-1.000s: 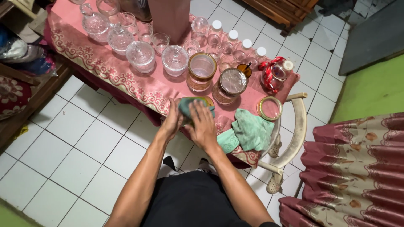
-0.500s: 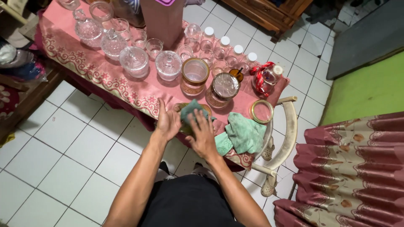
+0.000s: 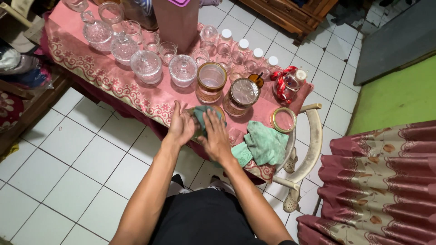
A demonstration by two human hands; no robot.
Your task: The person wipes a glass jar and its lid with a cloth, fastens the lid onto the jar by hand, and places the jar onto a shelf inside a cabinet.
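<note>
While both hands are working at the table's near edge:
Left hand (image 3: 180, 125): cupping and steadying the gold-rimmed lid (image 3: 217, 110), fingers spread against its side.
Right hand (image 3: 215, 137): pressing the teal cloth (image 3: 200, 115) flat onto the lid, fingers together.
Doing it well, judging: keeping the lid braced, wiping in circles.
Spare green cloth (image 3: 265, 141): lying rightward, near the table's (image 3: 97, 63) right corner.

A home room. White floor tiles (image 3: 86, 159), a patterned curtain (image 3: 381, 181), and glassware on the cloth-covered table (image 3: 113, 81).
</note>
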